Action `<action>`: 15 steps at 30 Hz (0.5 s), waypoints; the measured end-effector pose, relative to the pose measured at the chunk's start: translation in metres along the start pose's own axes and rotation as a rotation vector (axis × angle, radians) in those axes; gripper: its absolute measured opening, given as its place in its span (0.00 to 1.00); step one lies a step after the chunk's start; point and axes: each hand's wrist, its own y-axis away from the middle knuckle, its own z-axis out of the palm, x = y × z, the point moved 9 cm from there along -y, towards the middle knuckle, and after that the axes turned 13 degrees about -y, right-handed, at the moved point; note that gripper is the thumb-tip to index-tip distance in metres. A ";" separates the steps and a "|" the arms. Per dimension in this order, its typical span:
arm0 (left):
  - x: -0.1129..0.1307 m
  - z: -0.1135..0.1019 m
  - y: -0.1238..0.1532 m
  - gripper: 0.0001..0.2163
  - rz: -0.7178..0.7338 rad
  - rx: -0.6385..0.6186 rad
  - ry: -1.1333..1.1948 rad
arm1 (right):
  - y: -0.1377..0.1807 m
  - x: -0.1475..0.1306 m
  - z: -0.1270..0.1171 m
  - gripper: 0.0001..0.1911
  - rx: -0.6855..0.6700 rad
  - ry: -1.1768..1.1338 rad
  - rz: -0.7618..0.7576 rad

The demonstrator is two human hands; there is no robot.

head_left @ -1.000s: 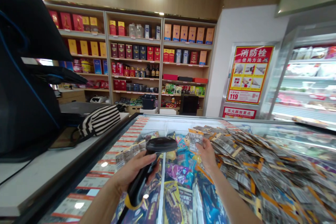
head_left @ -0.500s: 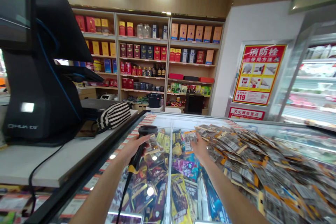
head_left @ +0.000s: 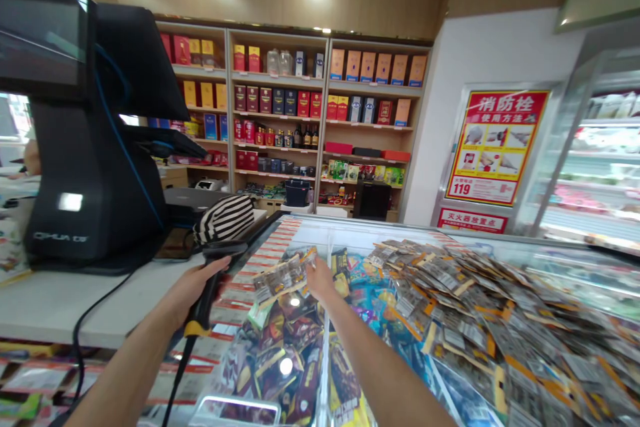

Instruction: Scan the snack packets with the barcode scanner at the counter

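My left hand grips the scanner; right-hand fingers pinch one packet strip, the heaped packets beyond them unscanned.

The freezer lid is the landmark. On its right half lies a heap of packets; on its left part a small stack of packets. Left of the lid runs the counter — on it the register and, nearer the lid, a striped pouch. Behind the lid stand shelves.
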 end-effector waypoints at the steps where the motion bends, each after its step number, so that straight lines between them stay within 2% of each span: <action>1: -0.001 -0.001 0.000 0.14 -0.012 0.003 0.007 | 0.000 -0.003 0.006 0.16 -0.026 0.006 -0.018; 3: -0.002 0.001 -0.001 0.13 -0.024 0.008 0.014 | -0.001 -0.004 0.012 0.18 -0.076 0.032 -0.062; 5: -0.001 0.010 0.000 0.13 -0.017 -0.008 0.020 | -0.004 0.004 0.004 0.22 -0.078 0.082 -0.085; 7: 0.001 0.023 0.002 0.13 -0.007 -0.040 0.021 | -0.010 0.024 -0.023 0.23 -0.008 0.152 -0.050; 11: 0.010 0.056 0.010 0.13 0.024 -0.149 0.019 | -0.024 0.084 -0.096 0.24 0.136 0.306 0.110; 13: 0.017 0.074 0.015 0.12 0.039 -0.203 0.039 | -0.029 0.108 -0.122 0.24 0.144 0.415 0.135; 15: 0.023 0.088 0.021 0.11 0.055 -0.235 0.070 | -0.031 0.122 -0.133 0.22 0.101 0.522 0.119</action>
